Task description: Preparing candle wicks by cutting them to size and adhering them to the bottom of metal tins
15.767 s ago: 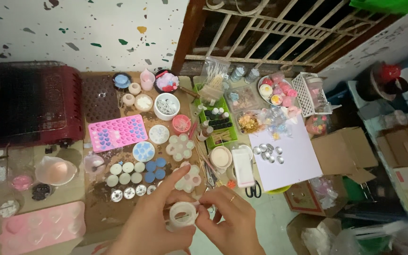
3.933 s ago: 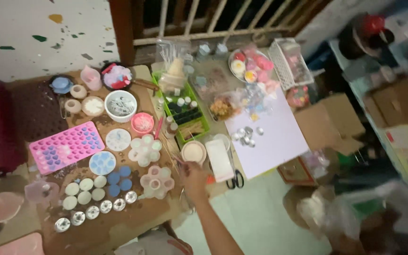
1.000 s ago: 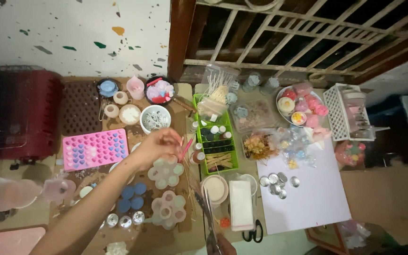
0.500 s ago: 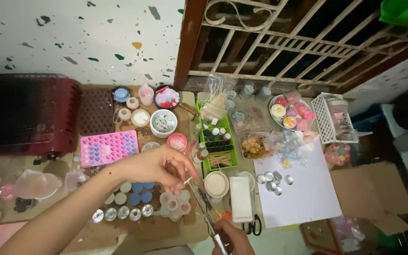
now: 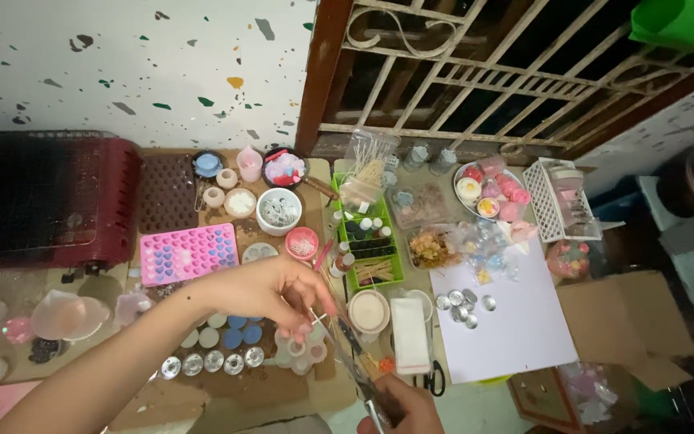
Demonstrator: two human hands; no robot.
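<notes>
Pinched between thumb and fingertips of our left hand (image 5: 271, 293) we see a thin white wick (image 5: 316, 319), which hangs above the flower-shaped mould (image 5: 299, 351). Our right hand (image 5: 399, 408), at 6 o'clock in the view, is closed on the handles of long scissors (image 5: 353, 354), and their blades point to 11 o'clock and reach the wick. At 9 o'clock from the mould lie small metal cups (image 5: 205, 363) in a row, with blue and white wax discs (image 5: 230, 329) just above them. At 10 o'clock is a pink heart mould (image 5: 189, 253), and at 3 o'clock a white sheet (image 5: 508, 325).
</notes>
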